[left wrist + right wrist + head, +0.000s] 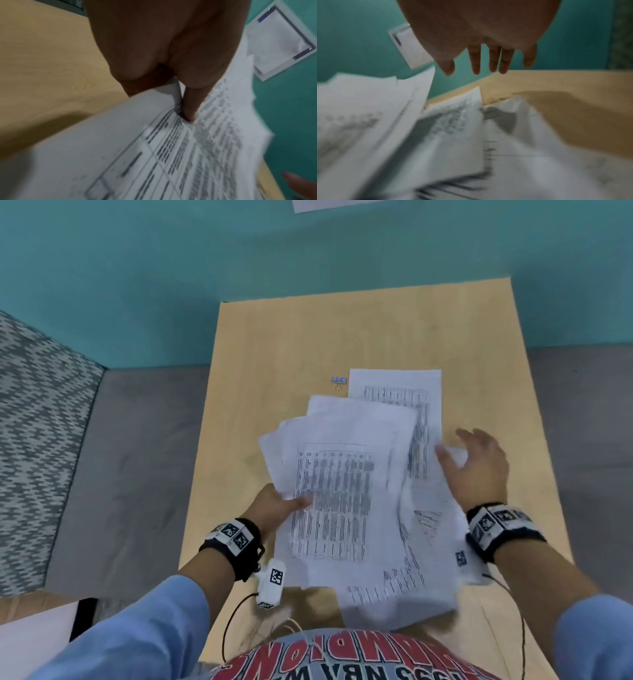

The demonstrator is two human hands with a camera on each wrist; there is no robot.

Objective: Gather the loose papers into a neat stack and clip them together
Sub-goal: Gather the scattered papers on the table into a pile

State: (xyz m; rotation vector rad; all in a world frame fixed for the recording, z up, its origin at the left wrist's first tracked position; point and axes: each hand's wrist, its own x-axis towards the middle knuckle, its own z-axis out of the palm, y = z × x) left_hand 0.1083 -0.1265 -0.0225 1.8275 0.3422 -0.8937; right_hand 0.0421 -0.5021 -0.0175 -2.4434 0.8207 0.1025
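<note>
Pinching the papers with thumb on top, the left hand lifts their left edge; the right hand hovers spread beside them. Their long axis runs toward the table's far edge, near the binder clip.

Light wood-grain table, rectangular, far edge against teal wall.

Small binder clip lies flat near table middle, toward left edge, just left of far sheet's corner.

One printed sheet flat on table, far of the rest, squared to table edges.

Loose pile of printed papers overlaps its near half, fanned and skewed, running to near edge; whether all lie on table or some are lifted, cannot tell.
</note>
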